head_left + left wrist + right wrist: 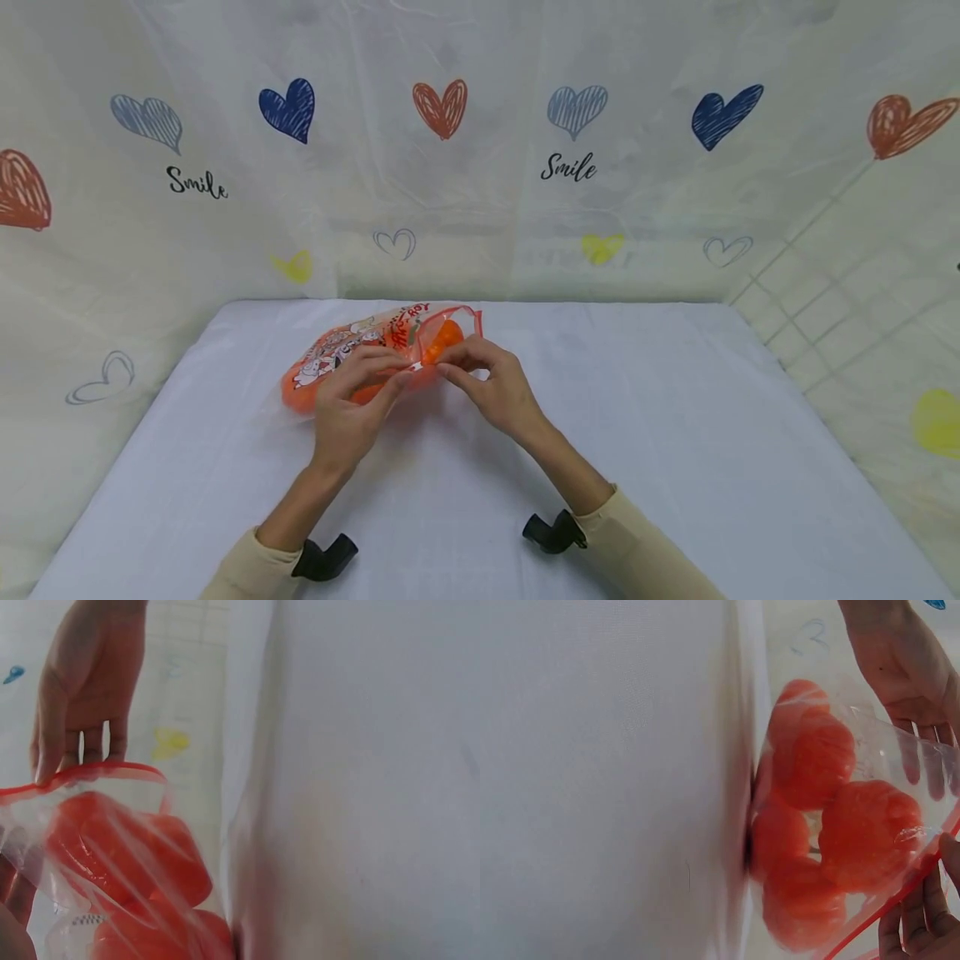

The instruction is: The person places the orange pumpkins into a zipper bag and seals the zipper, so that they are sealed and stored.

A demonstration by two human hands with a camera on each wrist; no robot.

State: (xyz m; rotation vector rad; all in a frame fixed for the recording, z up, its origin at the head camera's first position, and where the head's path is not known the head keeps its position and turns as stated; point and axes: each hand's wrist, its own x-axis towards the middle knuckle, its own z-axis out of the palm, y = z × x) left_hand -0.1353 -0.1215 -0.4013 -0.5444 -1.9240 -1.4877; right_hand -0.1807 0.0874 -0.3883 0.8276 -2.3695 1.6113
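Note:
A clear plastic zip bag (360,354) with a red-edged mouth and printed cartoon figures lies on its side, its mouth toward the right. Inside are several rounded, glossy orange objects (810,761), some lobed; their exact kind cannot be told through the plastic. With thumb and fingertips, my left hand (348,408) pinches the near side of the mouth. My right hand (495,383) pinches the red zip edge (112,769) just beside it, thumb against fingers. One orange object (444,337) shows at the mouth, behind the fingertips. The bag hides part of the left fingers in the right wrist view.
A white cloth covers the table (637,433). Behind it hangs a pale sheet (495,200) printed with hearts and lettering. Each sleeve has a black curved piece (326,558) at the cuff.

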